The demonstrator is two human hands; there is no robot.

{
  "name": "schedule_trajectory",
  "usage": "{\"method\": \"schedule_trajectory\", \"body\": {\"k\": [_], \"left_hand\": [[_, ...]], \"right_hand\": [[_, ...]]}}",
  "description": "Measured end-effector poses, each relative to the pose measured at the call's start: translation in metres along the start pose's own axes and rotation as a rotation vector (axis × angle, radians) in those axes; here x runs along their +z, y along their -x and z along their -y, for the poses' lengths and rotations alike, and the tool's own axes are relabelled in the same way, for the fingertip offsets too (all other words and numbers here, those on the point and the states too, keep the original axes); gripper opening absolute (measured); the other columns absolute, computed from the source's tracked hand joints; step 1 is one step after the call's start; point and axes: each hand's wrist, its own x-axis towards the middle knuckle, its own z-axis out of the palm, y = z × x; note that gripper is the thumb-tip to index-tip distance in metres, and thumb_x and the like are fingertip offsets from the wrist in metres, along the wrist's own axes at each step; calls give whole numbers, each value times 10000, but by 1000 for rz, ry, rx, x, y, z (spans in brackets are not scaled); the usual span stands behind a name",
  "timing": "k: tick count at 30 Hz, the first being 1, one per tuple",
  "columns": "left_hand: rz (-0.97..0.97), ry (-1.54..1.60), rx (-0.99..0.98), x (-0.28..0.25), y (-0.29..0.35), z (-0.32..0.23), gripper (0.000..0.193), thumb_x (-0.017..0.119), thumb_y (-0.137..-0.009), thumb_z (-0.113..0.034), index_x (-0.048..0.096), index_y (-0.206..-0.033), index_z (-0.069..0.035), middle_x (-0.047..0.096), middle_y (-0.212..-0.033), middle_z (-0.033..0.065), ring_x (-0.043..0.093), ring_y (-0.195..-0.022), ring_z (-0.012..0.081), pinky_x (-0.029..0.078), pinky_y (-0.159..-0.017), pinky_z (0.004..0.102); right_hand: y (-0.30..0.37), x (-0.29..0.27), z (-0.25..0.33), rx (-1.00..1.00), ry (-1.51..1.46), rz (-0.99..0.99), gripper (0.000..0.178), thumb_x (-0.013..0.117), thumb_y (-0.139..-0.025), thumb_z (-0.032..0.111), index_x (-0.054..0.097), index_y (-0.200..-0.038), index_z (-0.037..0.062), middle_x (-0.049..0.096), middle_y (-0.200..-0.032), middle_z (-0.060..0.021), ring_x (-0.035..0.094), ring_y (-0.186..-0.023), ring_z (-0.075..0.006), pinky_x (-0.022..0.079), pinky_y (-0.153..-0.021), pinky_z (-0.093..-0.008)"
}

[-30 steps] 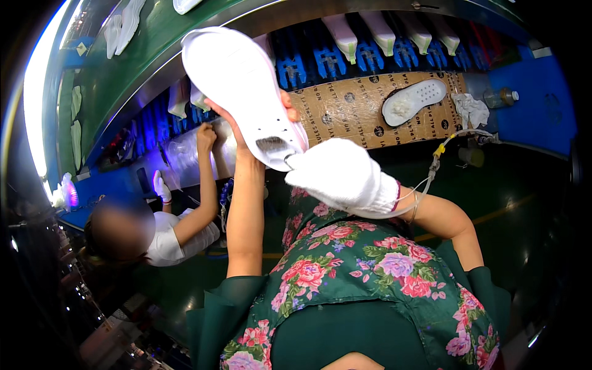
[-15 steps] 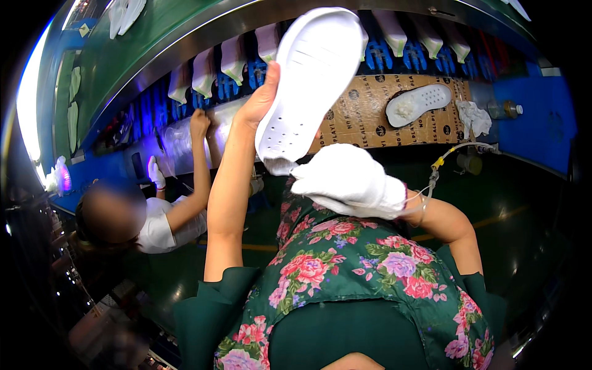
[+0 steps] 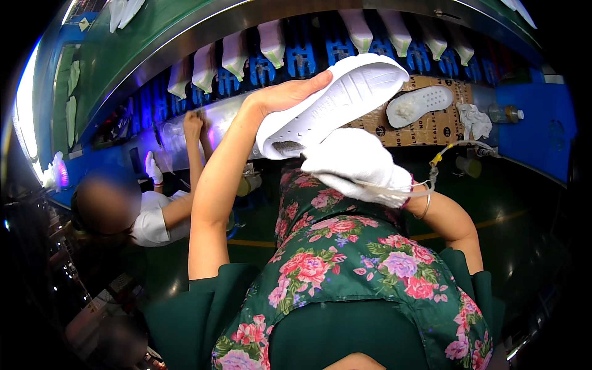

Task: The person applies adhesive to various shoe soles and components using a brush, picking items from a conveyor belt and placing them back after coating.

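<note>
My left hand [image 3: 290, 95], bare, grips a white shoe sole [image 3: 345, 92] by its left edge. The sole is tilted, its hollow side with ribs and small holes turned up toward me. My right hand [image 3: 351, 163] wears a white knitted glove and is closed close against the sole's heel end. Whatever its fingers hold is hidden by the glove. A greyish patch shows inside the heel beside the fingertips. A thin clear tube [image 3: 433, 172] with a yellow fitting runs along my right wrist to the glove.
A grey sole [image 3: 419, 106] with a whitish clump lies on printed cardboard [image 3: 459, 123]. Nearby are a crumpled white cloth [image 3: 475, 120] and a bottle [image 3: 504, 113]. Pink shoe lasts [image 3: 271, 43] on blue holders line the far side. A co-worker [image 3: 157, 216] works at the left.
The white sole has come down and tilted to the right, its toe end lower. My left hand has turned with it. My gloved right hand stays at the heel, shifted slightly.
</note>
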Motion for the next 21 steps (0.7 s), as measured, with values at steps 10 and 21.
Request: {"method": "schedule_trajectory", "body": {"k": [10,21], "left_hand": [[-63,96,69,-2,-20,32,928,242,-937,-773,394,-1501,-51,497,-1453,182,472,-1341,271,339,-1124,322],[-111,1348,529,89,-24,40,503,393,-1058,-337,411,-1424,7,491,-1430,168,468,-1331,290,386,-1125,457]], "right_hand": [[14,-18,-10,378,-341,-66,168,804,-775,104,762,-936,84,744,-910,-89,710,-817,-246,562,-752,-334],[3,-53,-25,382,-114,-465,187,768,-806,60,754,-990,33,744,-973,-109,713,-879,-209,561,-802,-324]]}}
